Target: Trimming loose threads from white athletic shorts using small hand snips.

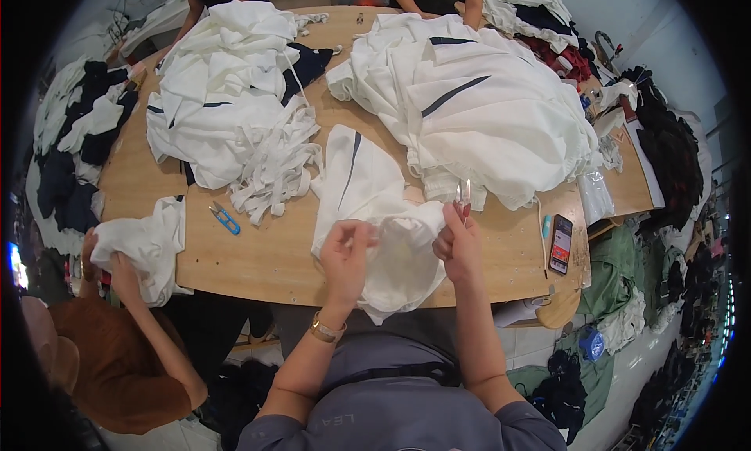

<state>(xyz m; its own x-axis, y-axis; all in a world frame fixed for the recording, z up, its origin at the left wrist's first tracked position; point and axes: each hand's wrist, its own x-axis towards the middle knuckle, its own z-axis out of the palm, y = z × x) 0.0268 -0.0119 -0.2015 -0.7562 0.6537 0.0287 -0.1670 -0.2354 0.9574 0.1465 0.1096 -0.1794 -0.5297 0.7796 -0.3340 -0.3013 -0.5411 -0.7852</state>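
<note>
Holding snips [465, 194] points-up, the right hand [460, 244] touches the right side of the white garment [400, 255], stretched away between hands, the left hand [346, 250] gripping unclearly.

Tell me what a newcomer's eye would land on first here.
Probably the large heap of white garments with dark stripes, at the far right of the wooden table, then the second white heap at its far left. Next, at the near edge, comes the white garment between the person's left hand and right hand, which holds small metal snips pointing up.
</note>
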